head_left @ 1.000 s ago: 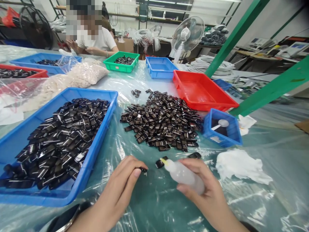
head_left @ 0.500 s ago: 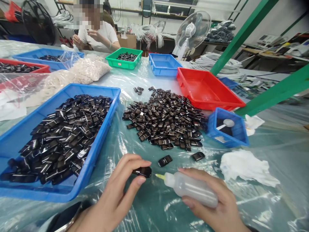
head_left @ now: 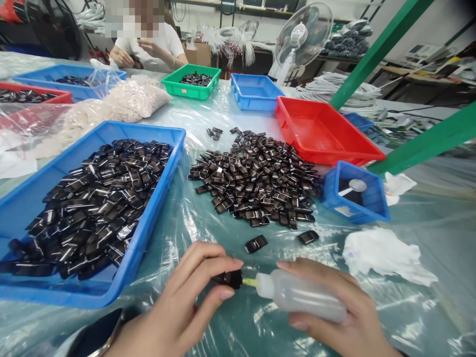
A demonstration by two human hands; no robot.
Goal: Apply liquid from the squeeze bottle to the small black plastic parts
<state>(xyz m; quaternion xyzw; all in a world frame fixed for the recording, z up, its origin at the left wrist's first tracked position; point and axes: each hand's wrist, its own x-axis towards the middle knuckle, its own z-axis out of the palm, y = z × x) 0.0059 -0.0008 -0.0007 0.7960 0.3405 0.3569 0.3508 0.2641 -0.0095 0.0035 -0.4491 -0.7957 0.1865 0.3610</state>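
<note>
Between thumb and fingers, my left hand (head_left: pixel 199 287) pinches a glossy black piece (head_left: pixel 233 279). My right hand (head_left: pixel 334 302) is wrapped round a translucent squeeze bottle (head_left: pixel 305 294) lying nearly level. Its thin yellow-green tip (head_left: pixel 250 282) meets the right end of the black piece. Just beyond the hands, two single black pieces (head_left: pixel 256 243) rest on the plastic-covered table. Behind them is a large pile of similar pieces (head_left: pixel 260 178). A big blue tray (head_left: pixel 148 233) on the left holds many more.
At the right are a small blue bin (head_left: pixel 375 210) with a white scoop, a crumpled white cloth (head_left: pixel 386 255) and a red tray (head_left: pixel 323 129). Farther back stand a green tray (head_left: pixel 189 90), a blue tray (head_left: pixel 256 101) and a fan (head_left: pixel 299 37). Across the table sits a person (head_left: pixel 163 47).
The bottle's tip has closed the small gap to the black piece and now touches its end. Both hands sit slightly lower and farther right in the view, which has shifted a little.
</note>
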